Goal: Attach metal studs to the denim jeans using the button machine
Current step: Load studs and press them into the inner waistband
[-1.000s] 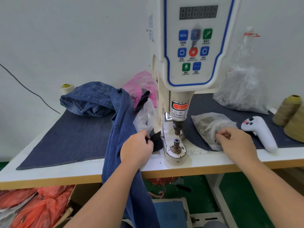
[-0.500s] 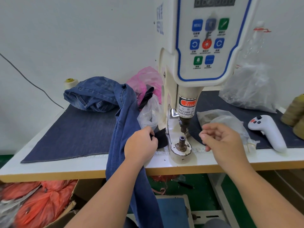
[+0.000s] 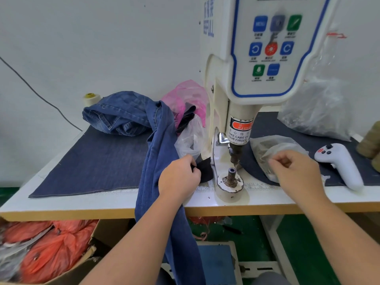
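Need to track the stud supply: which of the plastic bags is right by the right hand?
The small clear bag just right of the machine, beside the right hand. The pink bag and the big clear bag sit farther back.

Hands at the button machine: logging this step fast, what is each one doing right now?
Left hand: gripping the denim jeans.
Right hand: fingertips pinched together above the clear bag; a stud cannot be told.

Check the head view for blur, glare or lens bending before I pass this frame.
Head view: the right hand is smeared by motion, its fingertips unclear; the control panel labels are soft too. The left hand on the jeans is fairly sharp. Wide-angle bending bows the table edge. Light is even, with a small bright spot below the machine base.
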Demonstrator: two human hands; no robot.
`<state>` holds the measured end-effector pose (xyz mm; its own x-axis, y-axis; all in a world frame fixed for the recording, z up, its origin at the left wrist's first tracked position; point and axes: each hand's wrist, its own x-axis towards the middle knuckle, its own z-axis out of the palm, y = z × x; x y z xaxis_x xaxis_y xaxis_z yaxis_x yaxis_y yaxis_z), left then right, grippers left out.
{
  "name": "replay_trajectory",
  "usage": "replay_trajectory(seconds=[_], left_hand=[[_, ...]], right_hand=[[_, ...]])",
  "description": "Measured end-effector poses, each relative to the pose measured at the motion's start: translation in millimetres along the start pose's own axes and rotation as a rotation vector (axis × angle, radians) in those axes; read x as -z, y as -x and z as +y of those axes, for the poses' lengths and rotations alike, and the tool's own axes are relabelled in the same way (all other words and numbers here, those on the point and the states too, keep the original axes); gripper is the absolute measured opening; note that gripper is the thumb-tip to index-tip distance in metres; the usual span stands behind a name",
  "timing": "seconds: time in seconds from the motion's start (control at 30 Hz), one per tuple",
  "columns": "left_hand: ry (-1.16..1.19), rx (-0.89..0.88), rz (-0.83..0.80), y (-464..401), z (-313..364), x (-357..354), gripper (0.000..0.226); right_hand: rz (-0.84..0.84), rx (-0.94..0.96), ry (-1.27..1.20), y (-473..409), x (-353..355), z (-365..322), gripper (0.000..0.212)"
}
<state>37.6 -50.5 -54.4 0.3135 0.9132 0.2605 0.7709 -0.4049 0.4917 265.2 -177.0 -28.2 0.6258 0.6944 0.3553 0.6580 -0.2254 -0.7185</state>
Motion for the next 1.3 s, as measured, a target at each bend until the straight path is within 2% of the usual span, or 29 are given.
replay_trajectory(seconds=[0.13, 0.27, 0.43, 0.5, 0.63, 0.73, 0.83, 1.0, 1.2, 1.3], left_hand=[[0.018, 0.008, 0.037, 0, 3, 2, 0.012], [0.045, -0.01, 0.094, -2, 7, 6, 0.015], [0.031, -0.082, 0.249, -30, 11, 17, 0.014], [-0.009, -0.076, 0.161, -49, 11, 19, 0.02], [-0.242, -0.049, -0.192, -76, 14, 18, 0.021], [-0.444, -0.017, -0.32, -88, 21, 19, 0.022], [-0.561, -0.005, -0.348, -97, 28, 20, 0.024], [-0.57, -0.081, -0.461, -107, 20, 28, 0.025], [-0.649, -0.109, -0.377, -95, 25, 26, 0.024], [-0.735, -0.114, -0.363, -92, 26, 24, 0.015]], right_hand=[[-0.089, -0.009, 0.187, -7, -3, 21, 0.017], [-0.031, 0.023, 0.229, -6, -9, 27, 0.014], [0.036, 0.036, 0.307, 0, -14, 28, 0.012], [0.063, 0.05, 0.312, 2, -14, 27, 0.013], [0.074, 0.053, 0.278, 3, -13, 29, 0.014], [0.075, 0.048, 0.262, 3, -14, 29, 0.015], [0.074, 0.042, 0.253, 3, -15, 31, 0.016], [0.082, 0.044, 0.244, 2, -17, 32, 0.018], [0.093, 0.054, 0.23, 2, -17, 32, 0.017], [0.097, 0.056, 0.221, 2, -17, 33, 0.016]])
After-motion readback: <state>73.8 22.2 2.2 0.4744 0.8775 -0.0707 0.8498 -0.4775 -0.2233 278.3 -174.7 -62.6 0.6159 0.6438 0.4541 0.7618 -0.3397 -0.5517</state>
